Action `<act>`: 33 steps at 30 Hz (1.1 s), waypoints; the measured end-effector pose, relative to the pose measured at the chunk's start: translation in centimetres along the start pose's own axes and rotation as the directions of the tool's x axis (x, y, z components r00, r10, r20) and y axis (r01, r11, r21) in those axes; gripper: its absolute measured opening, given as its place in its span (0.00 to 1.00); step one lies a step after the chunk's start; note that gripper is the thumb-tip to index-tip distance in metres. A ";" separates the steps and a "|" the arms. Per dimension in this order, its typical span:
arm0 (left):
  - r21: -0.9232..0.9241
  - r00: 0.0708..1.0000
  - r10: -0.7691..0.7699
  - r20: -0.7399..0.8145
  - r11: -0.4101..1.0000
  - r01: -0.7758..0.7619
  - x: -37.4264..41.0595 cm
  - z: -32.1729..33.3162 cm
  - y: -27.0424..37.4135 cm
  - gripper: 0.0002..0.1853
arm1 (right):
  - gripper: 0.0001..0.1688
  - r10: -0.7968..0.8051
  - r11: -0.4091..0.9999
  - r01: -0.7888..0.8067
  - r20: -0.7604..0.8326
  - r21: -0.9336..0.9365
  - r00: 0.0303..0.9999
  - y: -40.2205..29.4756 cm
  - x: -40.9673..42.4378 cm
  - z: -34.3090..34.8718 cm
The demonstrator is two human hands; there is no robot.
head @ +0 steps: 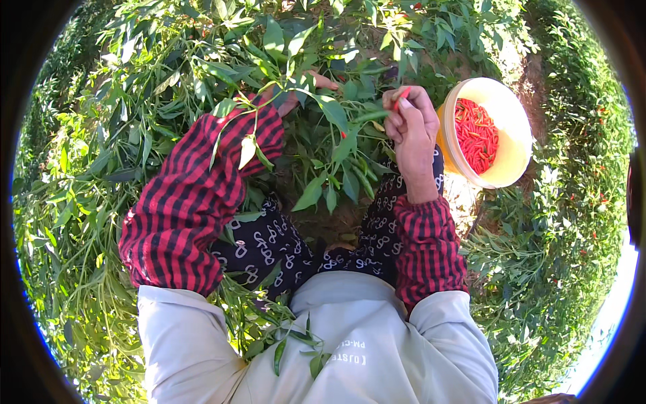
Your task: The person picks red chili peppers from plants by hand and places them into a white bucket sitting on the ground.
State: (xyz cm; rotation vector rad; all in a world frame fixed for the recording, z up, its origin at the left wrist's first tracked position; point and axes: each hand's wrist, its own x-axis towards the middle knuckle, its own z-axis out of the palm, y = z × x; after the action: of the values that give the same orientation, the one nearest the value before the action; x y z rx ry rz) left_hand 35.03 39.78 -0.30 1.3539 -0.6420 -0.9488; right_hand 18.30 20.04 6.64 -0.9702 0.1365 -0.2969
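Between the thumb and fingers of my right hand (415, 118) is a red chili pepper (402, 97), its tip pointing up. That hand is beside the pale plastic bucket (520, 146), whose bottom holds a heap of picked red chilies (476, 136). My left hand (303, 91) reaches into the chili plant (328, 111) in front of me. Leaves and stems hide much of it, so its grip cannot be made out. Green chilies (363, 179) hang from the branches between my hands, and a bit of red shows among the leaves.
Dense chili plants (91, 166) crowd my left side, and some stems lie across my lap and shirt. Another row of plants (570, 202) runs along the right, dotted with red. Bare soil (535, 101) shows behind the bucket. My patterned trouser legs (272, 242) flank the plant.
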 end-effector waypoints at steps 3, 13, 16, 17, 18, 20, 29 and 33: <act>-0.022 1.000 -0.030 -0.003 0.999 0.030 -0.9 -0.1 1.2 0.19 | 0.06 0.058 0.993 -0.045 -0.112 0.112 0.992 -1.8 -2.2 1.0; -0.174 0.963 -0.212 -0.166 0.968 0.183 -0.2 1.8 3.8 0.14 | 0.09 -0.032 0.338 0.190 0.191 -0.922 0.981 0.1 -3.0 4.4; -0.101 0.964 -0.176 -0.201 0.982 0.159 0.1 1.9 3.4 0.15 | 0.10 0.098 0.376 0.098 0.145 -0.922 0.985 1.4 -1.9 3.5; -0.107 0.973 -0.145 -0.179 0.986 0.127 0.2 1.8 2.9 0.15 | 0.10 0.091 0.387 0.062 0.105 -0.920 0.990 1.6 -1.8 3.3; -0.114 0.980 -0.114 -0.162 0.989 0.096 -0.1 1.6 2.3 0.16 | 0.10 0.087 0.400 0.028 0.069 -0.916 0.994 1.6 -1.8 3.5; -0.127 0.984 0.158 -0.084 0.978 -0.167 -0.8 1.2 1.1 0.20 | 0.11 0.004 0.433 0.002 0.004 -0.901 1.000 2.8 -1.6 3.2; 0.081 0.997 0.072 -0.042 0.994 -0.069 -1.9 -0.2 0.4 0.21 | 0.10 0.167 0.984 -0.124 -0.421 0.127 0.891 2.4 -0.2 -1.7; 0.277 0.999 -0.008 -0.053 0.961 0.023 -4.0 -0.4 0.6 0.20 | 0.11 -0.109 0.991 0.057 -0.473 -0.123 0.874 -3.0 0.0 -4.3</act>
State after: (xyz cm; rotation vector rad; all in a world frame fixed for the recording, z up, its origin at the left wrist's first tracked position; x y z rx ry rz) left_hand 33.47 43.43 0.78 1.6288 -0.7462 -0.8550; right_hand 16.67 15.08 6.67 -0.9934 0.5715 -0.6138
